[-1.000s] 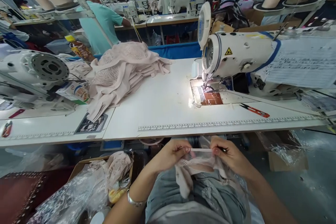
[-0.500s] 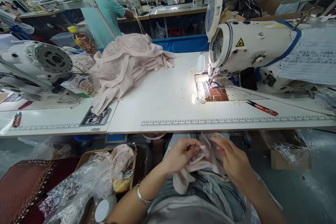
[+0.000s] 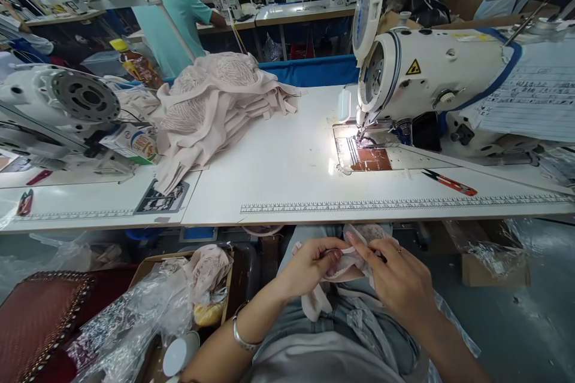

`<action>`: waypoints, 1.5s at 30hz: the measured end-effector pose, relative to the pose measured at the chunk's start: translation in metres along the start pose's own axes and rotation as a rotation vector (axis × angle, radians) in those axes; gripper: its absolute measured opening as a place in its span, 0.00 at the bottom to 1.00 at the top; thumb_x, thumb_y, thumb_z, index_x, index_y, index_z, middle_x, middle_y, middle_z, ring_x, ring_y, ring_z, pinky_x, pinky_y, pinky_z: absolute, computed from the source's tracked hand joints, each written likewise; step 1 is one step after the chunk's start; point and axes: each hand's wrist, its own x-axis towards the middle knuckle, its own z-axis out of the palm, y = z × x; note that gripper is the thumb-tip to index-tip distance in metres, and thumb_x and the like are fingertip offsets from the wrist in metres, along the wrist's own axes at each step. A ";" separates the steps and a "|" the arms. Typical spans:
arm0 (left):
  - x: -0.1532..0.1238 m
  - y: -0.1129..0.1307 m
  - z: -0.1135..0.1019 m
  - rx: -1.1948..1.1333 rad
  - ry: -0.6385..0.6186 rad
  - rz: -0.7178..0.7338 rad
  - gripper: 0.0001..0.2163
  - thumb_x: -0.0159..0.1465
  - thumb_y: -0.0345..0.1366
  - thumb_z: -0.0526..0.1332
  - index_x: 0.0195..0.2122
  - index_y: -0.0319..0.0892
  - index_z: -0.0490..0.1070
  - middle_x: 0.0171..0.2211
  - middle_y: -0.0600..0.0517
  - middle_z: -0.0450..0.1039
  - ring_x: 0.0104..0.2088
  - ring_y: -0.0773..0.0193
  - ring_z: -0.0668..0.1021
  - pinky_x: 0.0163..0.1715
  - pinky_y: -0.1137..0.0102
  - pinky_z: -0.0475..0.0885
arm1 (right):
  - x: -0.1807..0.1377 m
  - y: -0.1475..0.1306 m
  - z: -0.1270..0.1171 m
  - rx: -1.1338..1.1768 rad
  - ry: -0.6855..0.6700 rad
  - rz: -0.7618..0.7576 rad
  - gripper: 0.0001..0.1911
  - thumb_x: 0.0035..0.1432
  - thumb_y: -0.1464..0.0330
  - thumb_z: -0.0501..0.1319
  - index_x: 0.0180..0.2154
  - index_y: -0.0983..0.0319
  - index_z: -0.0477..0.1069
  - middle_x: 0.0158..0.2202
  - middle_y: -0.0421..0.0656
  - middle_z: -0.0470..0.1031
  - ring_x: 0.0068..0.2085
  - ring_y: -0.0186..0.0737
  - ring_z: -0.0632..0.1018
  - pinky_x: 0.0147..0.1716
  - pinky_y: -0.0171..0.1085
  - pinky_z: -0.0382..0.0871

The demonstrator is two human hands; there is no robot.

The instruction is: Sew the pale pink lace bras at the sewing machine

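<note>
Over my lap, just below the table's front edge, I have a pale pink garment (image 3: pixel 345 269) with a lacy part. My left hand (image 3: pixel 309 266) is closed, thumb and index finger pinching an edge of it. Close beside it, my right hand (image 3: pixel 398 272) is also closed on the garment, its index finger reaching to the pinched edge. Something small and dark shows between the right fingers, too little to name. A loose end of the fabric hangs under my left hand, and part of the garment is hidden behind the right.
A sewing machine (image 3: pixel 431 72) stands at the right of the white table (image 3: pixel 278 161), orange thread snips (image 3: pixel 449 182) before it. Similar garments are piled (image 3: pixel 215 108) left of centre, beside another machine (image 3: pixel 63 114). A box of plastic bags (image 3: pixel 166 305) stands low at left.
My right hand has come in leftward to the garment, its fingers closing by my left hand. The left hand keeps its pinch almost in place. The view has shifted slightly.
</note>
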 end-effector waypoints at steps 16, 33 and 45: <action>0.002 0.008 0.006 0.207 0.043 0.159 0.15 0.66 0.42 0.61 0.44 0.35 0.78 0.34 0.48 0.72 0.34 0.63 0.73 0.36 0.71 0.67 | -0.014 -0.003 0.012 0.342 -0.107 0.130 0.34 0.68 0.79 0.50 0.71 0.52 0.53 0.35 0.44 0.76 0.30 0.38 0.75 0.26 0.35 0.70; 0.002 -0.001 -0.005 0.029 -0.050 -0.012 0.25 0.64 0.58 0.59 0.30 0.37 0.71 0.21 0.57 0.57 0.23 0.72 0.57 0.24 0.74 0.52 | -0.009 0.050 -0.002 1.160 0.296 0.882 0.22 0.66 0.58 0.60 0.22 0.59 0.61 0.19 0.35 0.54 0.18 0.30 0.54 0.16 0.33 0.50; 0.006 0.002 0.003 0.191 -0.028 0.079 0.20 0.71 0.47 0.54 0.37 0.36 0.78 0.33 0.47 0.77 0.35 0.61 0.75 0.38 0.70 0.67 | 0.001 0.009 0.021 0.485 0.048 0.284 0.15 0.70 0.72 0.52 0.29 0.58 0.65 0.29 0.41 0.68 0.34 0.39 0.71 0.34 0.38 0.68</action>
